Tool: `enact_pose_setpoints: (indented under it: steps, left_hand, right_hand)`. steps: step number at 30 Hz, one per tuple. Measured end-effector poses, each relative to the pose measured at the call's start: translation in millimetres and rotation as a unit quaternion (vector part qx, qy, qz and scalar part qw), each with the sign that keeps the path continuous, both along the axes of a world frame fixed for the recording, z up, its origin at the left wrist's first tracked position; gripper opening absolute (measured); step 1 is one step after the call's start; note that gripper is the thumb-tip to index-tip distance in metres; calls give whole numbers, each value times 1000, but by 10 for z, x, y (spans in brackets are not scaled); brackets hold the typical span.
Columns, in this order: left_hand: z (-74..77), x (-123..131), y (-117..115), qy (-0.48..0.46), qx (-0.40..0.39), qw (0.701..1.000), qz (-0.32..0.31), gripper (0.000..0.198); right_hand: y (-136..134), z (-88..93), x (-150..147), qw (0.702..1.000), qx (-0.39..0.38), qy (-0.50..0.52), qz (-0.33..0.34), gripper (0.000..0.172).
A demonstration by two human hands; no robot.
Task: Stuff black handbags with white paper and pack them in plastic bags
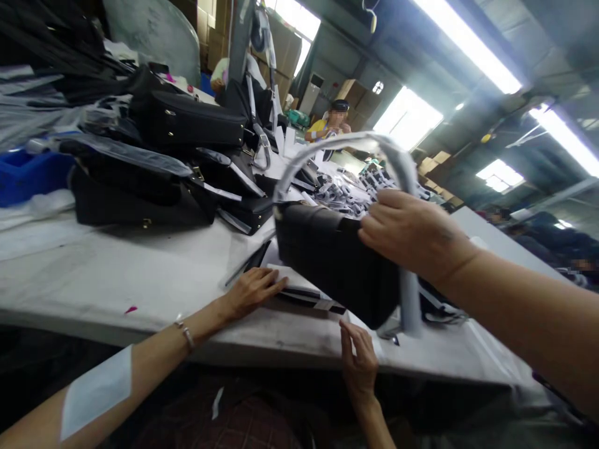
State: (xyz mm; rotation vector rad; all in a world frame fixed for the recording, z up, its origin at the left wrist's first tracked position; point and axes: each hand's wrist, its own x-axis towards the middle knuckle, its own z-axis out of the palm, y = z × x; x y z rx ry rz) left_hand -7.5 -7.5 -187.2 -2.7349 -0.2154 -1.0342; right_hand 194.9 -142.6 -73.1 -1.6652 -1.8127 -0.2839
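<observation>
My left hand (pixel 255 290), with a bracelet at the wrist and a white patch on the forearm, rests with fingers stretched out on a flat black piece (pixel 304 299) with white sheeting on it. What kind of thing that piece is, I cannot tell. Close to the table's front edge, my right hand (pixel 360 358) is raised with its fingers apart and nothing visible in them. Above it, another person's hand (pixel 407 234) reaches in from the right and grips a black handbag (pixel 337 255). The bag's handle (pixel 346 140) is wrapped in pale covering and looks blurred.
Several black handbags (pixel 196 118) with wrapped straps are piled at the left of the white table (pixel 154 268). A blue bin (pixel 35 174) stands at the left edge. Wrapped straps (pixel 341 193) lie farther back. A person in yellow (pixel 318 130) sits beyond.
</observation>
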Motion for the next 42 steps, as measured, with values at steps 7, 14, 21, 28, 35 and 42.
enact_pose_setpoints:
  steps: [7, 14, 21, 28, 35, 42]
  left_hand:
    - [8, 20, 18, -25, 11, 1000, 0, 33]
    - [61, 12, 42, -67, -40, 997, -17, 41]
    - [128, -113, 121, -94, -110, 989, -4, 55]
    - [181, -219, 195, -150, -206, 965, 58, 54]
    - [194, -219, 215, -188, -240, 944, 126, 49]
    - [195, -203, 201, -172, -242, 948, 116, 46]
  right_hand:
    - [-1355, -898, 102, 971, 109, 2, -214, 17]
    - [-1555, -980, 303, 942, 113, 68, -308, 28]
    - [-1663, -1002, 681, 912, 76, 122, -383, 43]
    - [-1466, -1328, 971, 920, -44, 111, -372, 56]
    - [-1483, -1364, 976, 932, -110, 102, -331, 37]
    - [-1394, -1114, 1088, 927, -90, 146, -333, 41]
